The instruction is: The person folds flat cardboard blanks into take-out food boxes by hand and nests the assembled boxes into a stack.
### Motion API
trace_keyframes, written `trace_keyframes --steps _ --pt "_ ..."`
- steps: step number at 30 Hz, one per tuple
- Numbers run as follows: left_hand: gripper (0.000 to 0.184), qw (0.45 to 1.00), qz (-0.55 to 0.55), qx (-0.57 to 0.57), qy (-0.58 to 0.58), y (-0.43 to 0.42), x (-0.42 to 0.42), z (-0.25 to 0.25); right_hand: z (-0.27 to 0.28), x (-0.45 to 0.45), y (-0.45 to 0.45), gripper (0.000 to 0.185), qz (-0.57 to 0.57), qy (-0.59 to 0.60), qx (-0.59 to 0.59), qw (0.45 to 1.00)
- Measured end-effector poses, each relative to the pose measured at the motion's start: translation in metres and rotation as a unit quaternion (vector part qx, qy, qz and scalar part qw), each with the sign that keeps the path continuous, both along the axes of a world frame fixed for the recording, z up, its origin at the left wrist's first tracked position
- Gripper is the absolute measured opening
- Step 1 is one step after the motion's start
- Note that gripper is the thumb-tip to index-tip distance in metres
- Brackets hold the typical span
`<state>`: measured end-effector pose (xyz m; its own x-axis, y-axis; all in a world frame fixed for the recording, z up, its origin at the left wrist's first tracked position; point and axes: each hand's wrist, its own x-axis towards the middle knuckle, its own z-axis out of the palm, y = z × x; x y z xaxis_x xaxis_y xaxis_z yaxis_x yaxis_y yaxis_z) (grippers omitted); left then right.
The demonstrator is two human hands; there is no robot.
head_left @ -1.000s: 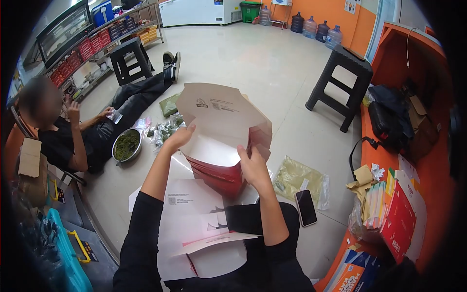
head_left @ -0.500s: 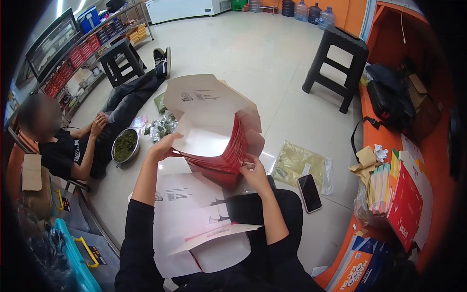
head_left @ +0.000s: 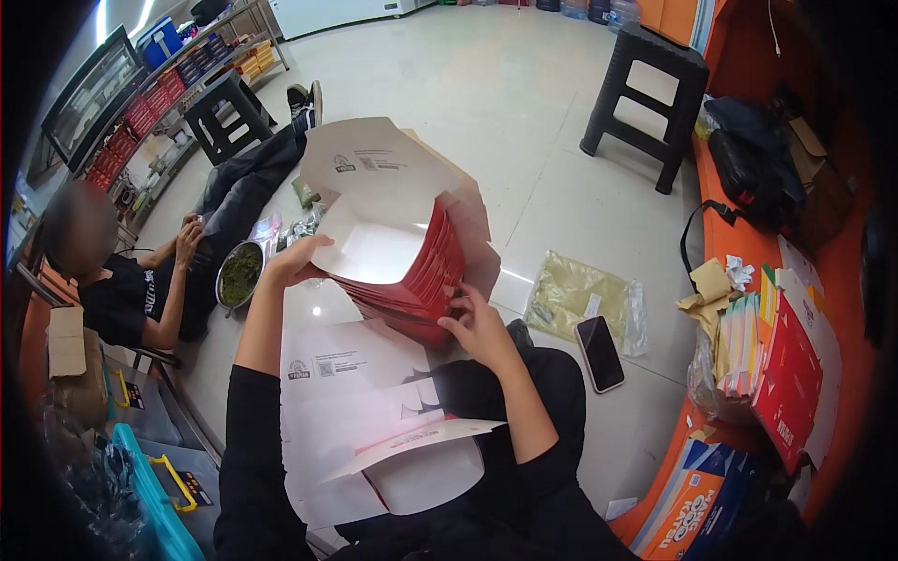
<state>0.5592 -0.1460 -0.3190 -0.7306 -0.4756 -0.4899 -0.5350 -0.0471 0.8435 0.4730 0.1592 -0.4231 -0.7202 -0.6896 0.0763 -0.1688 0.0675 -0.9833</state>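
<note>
A nested stack of red cardboard food boxes (head_left: 416, 299) with white insides is tilted up in front of me, its pale printed lid flaps standing at the back. My left hand (head_left: 296, 264) grips the stack's left rim, thumb on the inside. At the right side, my right hand (head_left: 479, 329) has its bent fingers pinched at the red box edges; the fingertips are partly hidden. Across my lap lies another box (head_left: 351, 369), partly folded, with white printed panels and a raised front flap (head_left: 421, 444).
On the left, a seated person (head_left: 140, 290) works beside a metal bowl of chopped greens (head_left: 240, 276). A phone (head_left: 599, 353) and a clear yellowish plastic bag (head_left: 575, 297) lie on the floor at right. A black stool (head_left: 645, 103) stands beyond, near an orange shelf (head_left: 697, 439).
The box stack has shifted slightly left and looks steadier. My right hand has moved along its right side, its fingers now more bent. The view has tilted down a little.
</note>
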Motion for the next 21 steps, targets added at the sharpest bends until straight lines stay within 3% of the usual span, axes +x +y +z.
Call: trace_keyframes --steps 2,3,5,12,13,14,16,21 --pt "0.046 1.000 -0.009 -0.004 -0.020 -0.007 -0.003 -0.002 0.013 0.003 0.003 0.053 -0.013 0.122 0.114 0.986" --pt "0.046 1.000 -0.009 -0.005 -0.020 -0.010 -0.002 -0.004 0.010 0.003 0.002 0.053 -0.013 0.122 0.113 0.986" --pt "0.046 0.999 -0.017 -0.009 -0.032 -0.007 -0.005 0.000 0.001 0.003 -0.001 0.049 -0.042 0.248 0.083 0.964" --pt "0.050 0.998 -0.036 -0.028 -0.038 0.005 0.000 0.016 -0.007 0.010 -0.007 0.043 -0.070 0.327 0.100 0.937" --pt "0.051 0.991 -0.084 -0.101 -0.040 0.005 0.002 0.015 -0.007 0.011 -0.008 0.043 -0.070 0.329 0.108 0.936" --pt "0.051 0.990 -0.083 -0.103 -0.037 0.001 0.001 0.014 -0.006 0.012 -0.008 0.042 -0.071 0.329 0.116 0.934" --pt "0.051 0.998 -0.033 -0.017 -0.044 0.000 -0.003 0.012 -0.008 0.014 -0.009 0.042 -0.077 0.341 0.117 0.930" --pt "0.049 0.998 -0.036 -0.021 -0.041 0.006 -0.006 0.016 -0.011 0.017 -0.009 0.042 -0.088 0.350 0.113 0.926"
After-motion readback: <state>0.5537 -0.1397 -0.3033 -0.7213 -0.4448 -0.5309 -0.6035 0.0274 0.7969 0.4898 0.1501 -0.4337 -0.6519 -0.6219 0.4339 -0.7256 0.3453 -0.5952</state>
